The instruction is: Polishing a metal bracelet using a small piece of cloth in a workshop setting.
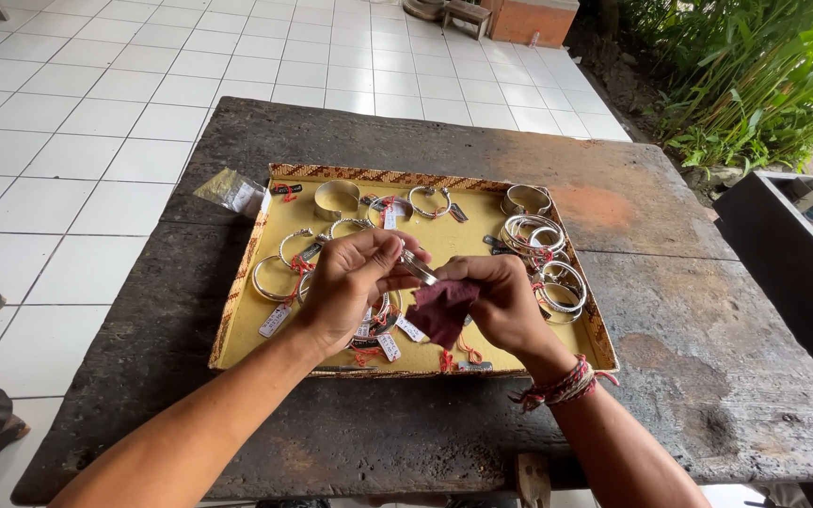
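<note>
My left hand [355,282] pinches a silver bangle [419,267] by its rim above a yellow tray [444,246]. My right hand [496,296] grips a dark maroon cloth [441,309] pressed against the bangle's lower edge. The hands meet over the middle of the tray. Several silver bangles with red strings and small tags lie in the tray: a wide cuff [336,199] at the back left, a stack of thin bangles [534,232] at the right. A woven bracelet [562,386] circles my right wrist.
The tray has a woven patterned rim and rests on a weathered dark wooden table [689,310]. A small clear plastic bag [232,191] lies at the tray's back left corner. White floor tiles lie to the left and behind, green plants at the back right, a dark box at the right.
</note>
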